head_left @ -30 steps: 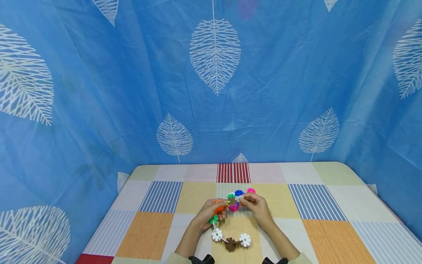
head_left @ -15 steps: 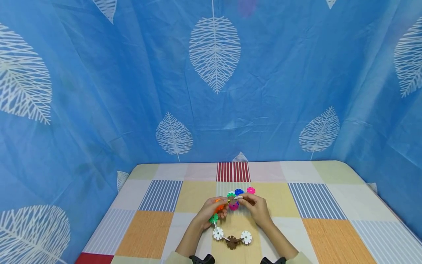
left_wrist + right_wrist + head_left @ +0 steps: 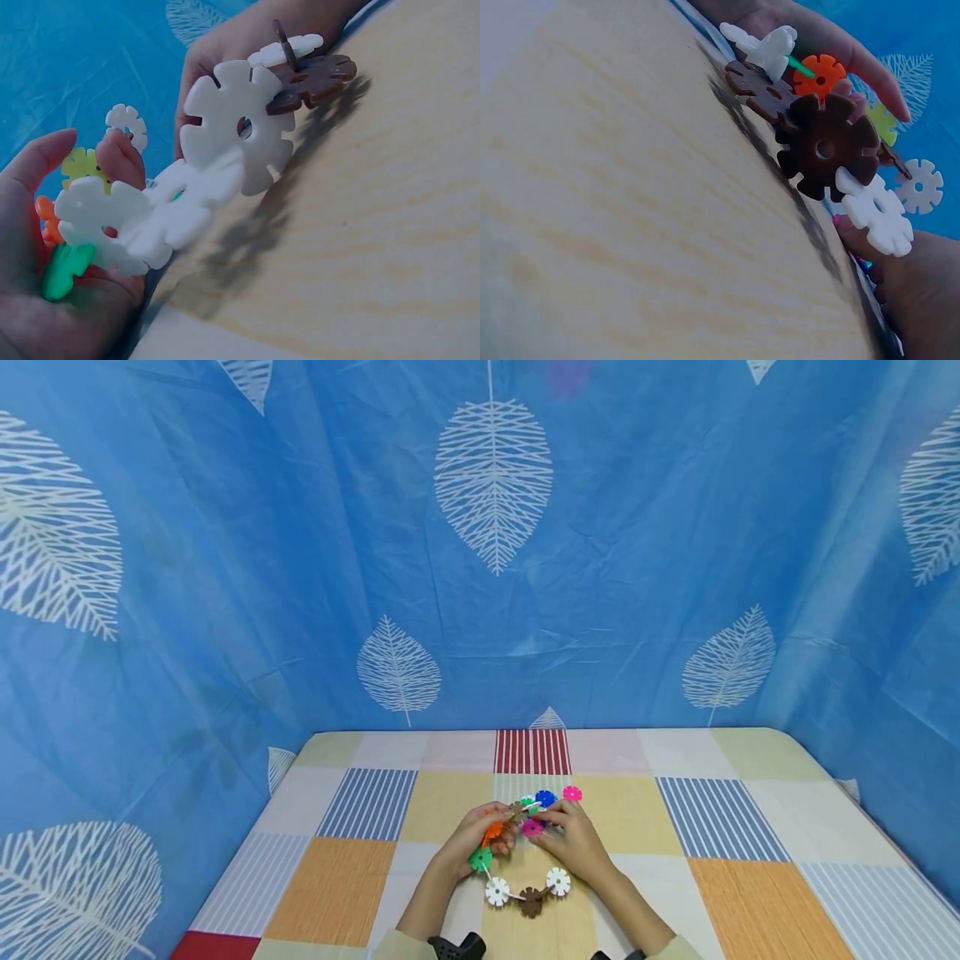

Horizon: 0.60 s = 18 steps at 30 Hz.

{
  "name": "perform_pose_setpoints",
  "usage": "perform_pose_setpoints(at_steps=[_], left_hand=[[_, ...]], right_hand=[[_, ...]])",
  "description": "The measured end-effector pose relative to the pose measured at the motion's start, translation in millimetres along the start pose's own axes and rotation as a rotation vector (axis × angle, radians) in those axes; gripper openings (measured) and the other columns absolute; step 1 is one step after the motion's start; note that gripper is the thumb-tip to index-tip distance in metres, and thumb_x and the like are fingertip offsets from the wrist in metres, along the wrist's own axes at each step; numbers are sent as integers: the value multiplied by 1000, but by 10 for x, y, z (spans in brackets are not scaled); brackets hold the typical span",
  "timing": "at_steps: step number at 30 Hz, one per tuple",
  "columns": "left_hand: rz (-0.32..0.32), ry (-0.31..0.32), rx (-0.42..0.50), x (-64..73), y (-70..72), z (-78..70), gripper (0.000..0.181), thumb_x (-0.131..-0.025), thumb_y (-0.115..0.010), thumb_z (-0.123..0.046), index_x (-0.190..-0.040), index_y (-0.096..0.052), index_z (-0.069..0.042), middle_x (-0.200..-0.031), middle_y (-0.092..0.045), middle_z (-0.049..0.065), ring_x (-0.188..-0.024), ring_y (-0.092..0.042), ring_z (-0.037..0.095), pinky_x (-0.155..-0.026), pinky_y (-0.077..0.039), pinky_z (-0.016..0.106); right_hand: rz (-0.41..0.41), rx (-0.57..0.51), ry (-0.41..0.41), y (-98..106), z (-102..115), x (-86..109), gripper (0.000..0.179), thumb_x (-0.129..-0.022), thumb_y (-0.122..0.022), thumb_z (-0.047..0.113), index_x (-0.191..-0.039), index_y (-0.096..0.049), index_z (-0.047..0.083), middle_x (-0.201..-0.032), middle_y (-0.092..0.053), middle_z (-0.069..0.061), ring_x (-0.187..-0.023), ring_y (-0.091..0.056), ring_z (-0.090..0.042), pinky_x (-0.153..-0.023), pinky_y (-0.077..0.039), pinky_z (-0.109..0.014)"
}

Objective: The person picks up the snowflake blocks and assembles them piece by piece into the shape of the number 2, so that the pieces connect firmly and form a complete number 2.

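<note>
My left hand [image 3: 471, 837] holds a chain of interlocking snowflake discs, gripping it near an orange disc [image 3: 492, 830] and a yellow disc [image 3: 79, 166]. One end hangs in front with a green disc [image 3: 481, 859], a white disc [image 3: 497, 892], a brown disc [image 3: 531, 902] and another white disc [image 3: 558, 882]. At the far end a brown disc [image 3: 517, 812] carries a thin-looking white disc [image 3: 919, 186]. My right hand [image 3: 581, 845] is at the small pile, its thumb and forefinger right at a magenta disc [image 3: 533, 827]; I cannot tell whether they pinch it.
A blue disc [image 3: 546, 798] lies behind the magenta one in the pile. Slightly apart to the right is a pink disc [image 3: 572, 793]. A patchwork tablecloth [image 3: 735, 810] covers the table, and a blue leaf-print curtain [image 3: 600, 552] surrounds its back and sides.
My right hand has let go of the white disc, now left on the chain's far end, and moved down to the pile. My left hand has drawn the chain slightly left.
</note>
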<state>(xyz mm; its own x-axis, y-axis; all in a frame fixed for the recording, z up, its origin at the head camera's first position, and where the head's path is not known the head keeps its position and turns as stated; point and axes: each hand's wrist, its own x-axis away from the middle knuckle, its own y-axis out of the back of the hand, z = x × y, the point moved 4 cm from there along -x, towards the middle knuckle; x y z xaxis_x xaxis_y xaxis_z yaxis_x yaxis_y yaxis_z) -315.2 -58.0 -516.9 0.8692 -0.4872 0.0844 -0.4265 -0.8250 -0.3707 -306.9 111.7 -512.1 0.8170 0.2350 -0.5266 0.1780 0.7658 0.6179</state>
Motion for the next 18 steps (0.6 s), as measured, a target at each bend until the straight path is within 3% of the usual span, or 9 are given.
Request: perform_pose_setpoints(at_steps=[5,9,12,15,18], left_hand=[[6,17,-21,-12,14,13,37,-93,-53,-34,-106,-51,0,-76,-60,3,-56,-57,5,-51,-50,15],[7,31,-38,-3,2,0,29,-94,-51,-29,-100,-52,-1,-73,-60,2,-54,-56,4,-49,-49,15],[12,31,-50,6,-15,-19,22,-95,-50,-25,-93,-51,-3,-72,-60,3,-53,-55,4,-48,-48,14],[11,27,-56,14,-24,-29,21,-95,-50,-24,-91,-51,-4,-72,-59,3,-53,-55,4,-48,-48,14],[9,32,-62,10,-27,-21,21,-95,-51,-24,-88,-51,-4,-71,-59,2,-54,-55,4,-49,-48,14]], right_hand=[[-14,-164,-162,40,-43,-4,24,-69,-81,12,-90,-68,12,-77,-59,8,-70,-53,-7,-63,-48,-23],[-75,-519,-356,90,-123,-18,20,-76,-74,3,-93,-65,0,-72,-64,-7,-59,-61,-14,-55,-54,-27],[-130,-757,-441,127,-178,-30,25,-81,-69,3,-100,-61,-11,-74,-64,-18,-55,-62,-18,-53,-55,-32],[-139,-839,-448,143,-210,-33,28,-83,-67,4,-103,-59,-14,-73,-64,-20,-55,-61,-18,-53,-55,-33],[-121,-827,-430,145,-208,-29,29,-83,-67,6,-103,-59,-13,-72,-64,-20,-55,-62,-19,-53,-55,-34]])
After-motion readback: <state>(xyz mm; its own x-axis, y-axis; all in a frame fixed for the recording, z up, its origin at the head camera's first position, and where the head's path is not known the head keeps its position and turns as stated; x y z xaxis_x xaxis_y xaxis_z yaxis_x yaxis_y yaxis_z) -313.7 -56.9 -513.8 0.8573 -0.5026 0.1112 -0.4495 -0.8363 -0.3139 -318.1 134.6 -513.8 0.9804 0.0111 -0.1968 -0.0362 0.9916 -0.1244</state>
